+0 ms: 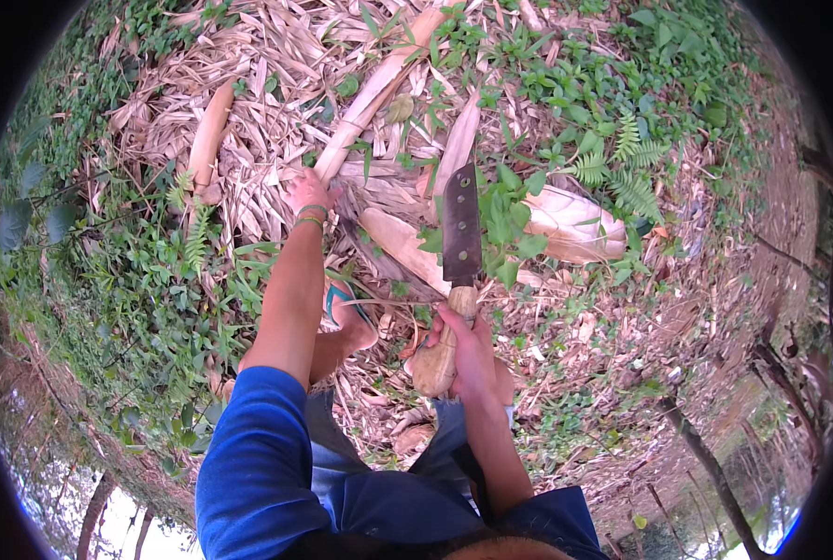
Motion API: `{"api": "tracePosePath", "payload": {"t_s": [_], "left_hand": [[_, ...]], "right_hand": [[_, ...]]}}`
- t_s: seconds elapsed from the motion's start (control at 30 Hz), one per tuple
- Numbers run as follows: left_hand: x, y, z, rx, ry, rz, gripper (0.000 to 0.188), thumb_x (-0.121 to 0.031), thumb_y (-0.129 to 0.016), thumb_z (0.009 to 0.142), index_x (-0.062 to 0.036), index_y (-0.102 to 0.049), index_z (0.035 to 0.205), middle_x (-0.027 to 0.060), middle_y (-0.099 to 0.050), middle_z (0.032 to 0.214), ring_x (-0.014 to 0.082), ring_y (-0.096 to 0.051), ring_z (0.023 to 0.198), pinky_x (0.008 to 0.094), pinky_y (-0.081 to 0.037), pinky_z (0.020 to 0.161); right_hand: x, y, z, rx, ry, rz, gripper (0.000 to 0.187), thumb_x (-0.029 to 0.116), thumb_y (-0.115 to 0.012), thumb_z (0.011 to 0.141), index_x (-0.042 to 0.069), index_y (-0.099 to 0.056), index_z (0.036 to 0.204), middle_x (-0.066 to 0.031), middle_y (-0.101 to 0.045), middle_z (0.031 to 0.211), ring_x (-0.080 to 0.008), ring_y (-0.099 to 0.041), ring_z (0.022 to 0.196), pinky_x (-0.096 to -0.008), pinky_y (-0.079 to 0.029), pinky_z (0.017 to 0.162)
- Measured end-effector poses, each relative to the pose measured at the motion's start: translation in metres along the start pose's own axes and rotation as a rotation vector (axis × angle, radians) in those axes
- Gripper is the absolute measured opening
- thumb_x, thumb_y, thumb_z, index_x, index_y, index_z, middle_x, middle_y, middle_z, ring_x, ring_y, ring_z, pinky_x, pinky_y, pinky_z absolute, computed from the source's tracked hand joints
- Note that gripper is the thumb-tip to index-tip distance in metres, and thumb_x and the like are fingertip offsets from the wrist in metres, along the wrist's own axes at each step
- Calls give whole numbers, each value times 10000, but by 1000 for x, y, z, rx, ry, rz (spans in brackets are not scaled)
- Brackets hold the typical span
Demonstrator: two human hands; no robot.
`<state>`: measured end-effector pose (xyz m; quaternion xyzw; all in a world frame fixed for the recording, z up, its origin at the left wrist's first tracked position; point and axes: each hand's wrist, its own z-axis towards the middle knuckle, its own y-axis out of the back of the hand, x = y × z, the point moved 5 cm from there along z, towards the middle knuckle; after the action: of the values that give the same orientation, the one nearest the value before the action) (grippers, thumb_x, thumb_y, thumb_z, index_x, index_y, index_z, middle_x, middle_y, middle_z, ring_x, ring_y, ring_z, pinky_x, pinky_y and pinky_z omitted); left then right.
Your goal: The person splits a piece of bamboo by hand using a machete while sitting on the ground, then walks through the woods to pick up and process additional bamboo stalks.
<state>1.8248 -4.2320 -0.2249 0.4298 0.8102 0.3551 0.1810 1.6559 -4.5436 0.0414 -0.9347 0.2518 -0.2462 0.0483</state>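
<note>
My right hand [473, 353] is closed around the thick wooden handle of a machete [461, 229]. Its broad dark blade has a row of holes and points away from me. Ahead and to the left, my left hand [308, 195] reaches down to the near end of a long pale strip of wood or stalk [370, 105], its fingers seemingly around that end, partly hidden. Between the hands lies a pale tapered piece [405, 245], close to the blade's left side.
Dry husks and leaves [276, 56] cover the ground. Another pale tapered piece [211, 135] lies far left, and a wide pale chunk [577, 224] lies right of the blade. Green plants [585, 112] and ferns grow around. My sandalled foot [349, 315] stands below my left hand.
</note>
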Motion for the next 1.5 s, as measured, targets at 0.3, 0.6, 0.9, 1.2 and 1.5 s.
{"api": "tracePosePath", "payload": {"t_s": [0.3, 0.6, 0.9, 1.2, 1.5], "left_hand": [[2, 16, -14, -38, -162, -318, 649, -399, -618, 863, -47, -469, 1387, 247, -587, 1288, 392, -567, 1200, 415, -445, 1042], [1, 16, 29, 62, -106, -38, 982, -682, -734, 654, -85, -508, 1400, 160, -588, 1345, 313, -580, 1231, 450, -455, 1032], [13, 150, -129, -26, -155, -105, 820, -546, -744, 726, 3, -463, 1266, 254, -672, 1095, 394, -662, 1035, 450, -524, 912], [258, 248, -477, -96, 74, -444, 907, -680, -750, 633, -19, -514, 1208, 271, -657, 1106, 418, -642, 1047, 463, -505, 919], [379, 205, -772, -470, 180, -1020, 598, -494, -663, 784, -23, -556, 1137, 279, -663, 1059, 442, -639, 984, 493, -478, 870]], "right_hand": [[-13, 19, -19, -6, -33, -64, 238, 172, -683, 906, 10, -553, 1022, -46, -560, 722, -152, -568, 581, -331, -500, 524], [-2, 4, -17, 15, -58, 119, 193, 129, -620, 947, 16, -535, 1079, -44, -544, 754, -164, -567, 624, -361, -521, 591], [-13, 4, -44, 126, -2, 50, 174, 162, -653, 927, 43, -526, 942, -37, -530, 715, -146, -551, 596, -378, -568, 593], [9, 47, -236, 191, -45, -342, 239, 229, -692, 890, 28, -578, 949, -49, -577, 672, -166, -563, 517, -309, -463, 482], [71, 87, -332, 200, 23, -801, 306, 328, -702, 877, 42, -599, 912, -67, -594, 652, -181, -575, 507, -327, -469, 467]]}}
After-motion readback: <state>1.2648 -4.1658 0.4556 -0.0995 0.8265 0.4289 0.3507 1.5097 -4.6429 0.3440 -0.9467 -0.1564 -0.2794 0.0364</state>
